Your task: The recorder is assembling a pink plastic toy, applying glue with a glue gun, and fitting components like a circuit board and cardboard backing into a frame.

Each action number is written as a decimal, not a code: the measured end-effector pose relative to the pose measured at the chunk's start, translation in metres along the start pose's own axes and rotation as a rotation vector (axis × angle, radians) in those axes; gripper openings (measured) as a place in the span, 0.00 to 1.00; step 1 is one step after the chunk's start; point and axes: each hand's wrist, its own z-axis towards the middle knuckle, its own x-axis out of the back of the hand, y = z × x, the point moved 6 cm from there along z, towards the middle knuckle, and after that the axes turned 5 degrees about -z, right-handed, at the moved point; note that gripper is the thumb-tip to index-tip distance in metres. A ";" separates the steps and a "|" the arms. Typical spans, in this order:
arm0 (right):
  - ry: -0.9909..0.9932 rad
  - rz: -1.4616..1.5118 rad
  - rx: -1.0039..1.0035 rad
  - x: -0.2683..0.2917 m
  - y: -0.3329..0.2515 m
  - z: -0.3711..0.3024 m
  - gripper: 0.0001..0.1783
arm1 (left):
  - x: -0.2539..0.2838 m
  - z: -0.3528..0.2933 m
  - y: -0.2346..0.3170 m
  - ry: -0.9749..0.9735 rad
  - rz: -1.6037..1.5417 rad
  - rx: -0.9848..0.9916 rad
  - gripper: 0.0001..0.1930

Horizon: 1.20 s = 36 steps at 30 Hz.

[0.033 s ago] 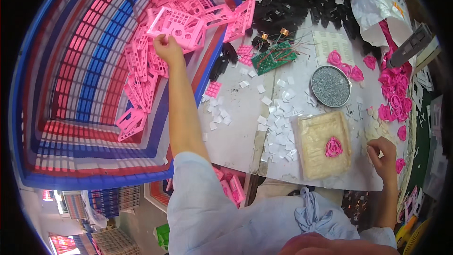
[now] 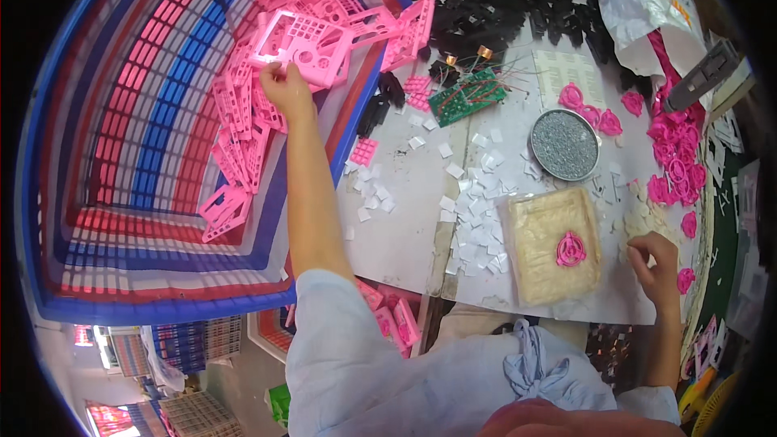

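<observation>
Pink casing (image 2: 320, 43) is being pinched in the left hand (image 2: 287, 93) while the right hand (image 2: 657, 269) is resting half-curled, contents unclear, a picking step seemingly calling for a clear lift off the pile (image 2: 240, 109) by the basket's (image 2: 162, 309) right edge

Assembly workshop, crate (image 2: 162, 308) of pink plastic casings (image 2: 325, 78), green circuit board (image 2: 465, 99), dish (image 2: 571, 179) of metal bits (image 2: 564, 144), stacked crates (image 2: 198, 414)

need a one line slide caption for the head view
Left hand touching a pink plastic panel in a blue-rimmed basket; right hand near a tan pad on the worktable.
</observation>
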 end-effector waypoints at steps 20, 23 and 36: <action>-0.832 0.909 -0.003 -0.040 -0.071 0.007 0.16 | -0.065 -0.349 0.294 -1.441 -0.028 0.485 0.34; -0.945 0.978 -0.065 -0.031 -0.060 -0.004 0.14 | -0.077 -0.383 0.287 -1.647 -0.121 0.766 0.25; 0.131 -0.740 -0.462 0.179 0.351 0.022 0.38 | -0.072 -0.367 0.273 -1.017 -0.604 1.062 0.17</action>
